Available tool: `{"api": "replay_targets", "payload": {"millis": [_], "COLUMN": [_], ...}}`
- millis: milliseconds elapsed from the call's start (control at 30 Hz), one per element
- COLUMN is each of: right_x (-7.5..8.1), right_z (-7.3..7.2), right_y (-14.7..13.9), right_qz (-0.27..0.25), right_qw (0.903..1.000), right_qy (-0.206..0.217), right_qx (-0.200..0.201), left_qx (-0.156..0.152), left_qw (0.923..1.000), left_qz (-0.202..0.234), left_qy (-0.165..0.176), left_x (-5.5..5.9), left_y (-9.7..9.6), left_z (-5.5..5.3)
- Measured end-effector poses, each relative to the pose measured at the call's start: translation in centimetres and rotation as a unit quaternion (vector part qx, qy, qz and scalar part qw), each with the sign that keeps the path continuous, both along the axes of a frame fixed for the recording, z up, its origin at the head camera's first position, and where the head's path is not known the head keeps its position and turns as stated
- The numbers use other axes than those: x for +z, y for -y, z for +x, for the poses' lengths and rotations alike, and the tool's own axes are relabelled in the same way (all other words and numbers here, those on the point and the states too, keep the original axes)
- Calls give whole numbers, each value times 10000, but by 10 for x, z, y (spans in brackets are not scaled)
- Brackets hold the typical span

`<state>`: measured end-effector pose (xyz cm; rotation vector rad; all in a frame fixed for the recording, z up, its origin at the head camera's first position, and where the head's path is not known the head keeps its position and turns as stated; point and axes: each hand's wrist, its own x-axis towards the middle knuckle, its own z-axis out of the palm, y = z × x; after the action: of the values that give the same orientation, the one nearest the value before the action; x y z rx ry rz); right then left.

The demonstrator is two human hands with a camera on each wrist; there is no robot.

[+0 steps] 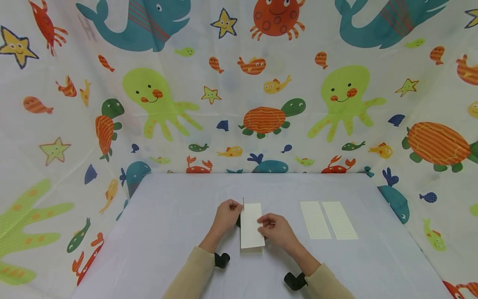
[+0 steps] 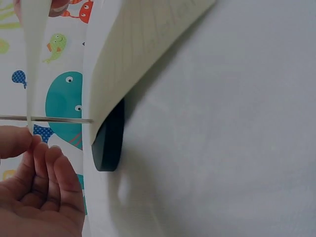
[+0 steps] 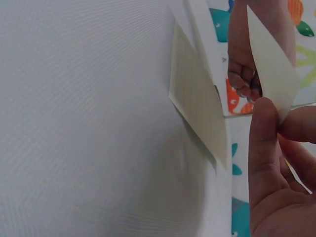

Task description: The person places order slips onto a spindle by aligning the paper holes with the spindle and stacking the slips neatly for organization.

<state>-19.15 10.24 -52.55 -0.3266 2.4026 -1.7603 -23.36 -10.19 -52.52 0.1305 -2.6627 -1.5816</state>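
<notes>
Both hands on one slip of paper, mid-tabletop. The left hand (image 1: 225, 216) pinches its left edge near the far corner, thumb tip against fingertips; the right hand (image 1: 278, 230) pinches the opposite long edge between thumb and finger. Hands well apart, the slip between them.

Upper slip (image 1: 252, 228): narrow rectangle, thin stiffish stock, cream-white, plain on the face seen from the head view. Raised over the tabletop (image 1: 168, 199); bends into a slight curve in the left wrist view.

Metal rod (image 2: 61, 119): slender, straight, smooth sheen, rising at the slip's far left corner. Shows on both sides of the upper slip; cannot tell whether it pierces the paper or passes its edge. Its lower end meets a ruled slip (image 2: 133, 64), which lies above a black base (image 2: 109, 143), smooth and thick-edged, resting on the tabletop. The ruled slip casts a soft shadow below.

Toward the tabletop's right edge: two more pale slips, (image 1: 315, 220) and (image 1: 340, 220), flat, long sides parallel, a narrow gap between, faint ruling across.

Tabletop surface: white, fine woven texture. Behind its far edge, a printed cloth (image 1: 265, 120) with turtles, octopuses, whales; soft creases. Beige sleeves (image 1: 194, 274) on both arms.
</notes>
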Motion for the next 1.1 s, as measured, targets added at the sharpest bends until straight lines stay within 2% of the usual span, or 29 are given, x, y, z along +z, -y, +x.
{"api": "replay_targets", "payload": {"millis": [333, 567, 767, 1100], "right_x": [-5, -10, -13, -9], "right_z": [1, 0, 1, 4], "right_y": [1, 1, 2, 4], "right_qz": [584, 955, 1078, 1351], "right_qw": [9975, 9931, 9915, 9869], "right_qy": [-348, -617, -629, -686], "right_qx": [216, 271, 356, 549], "left_qx": [-225, -263, -284, -426], "left_qw": [9995, 9990, 9980, 9930], "left_qz": [-200, -361, -559, -1093], "left_qy": [-44, -3, 107, -103], "left_x": [-18, -18, -18, -22], "left_y": [1, 1, 1, 0], "left_z": [-5, -2, -3, -3]}}
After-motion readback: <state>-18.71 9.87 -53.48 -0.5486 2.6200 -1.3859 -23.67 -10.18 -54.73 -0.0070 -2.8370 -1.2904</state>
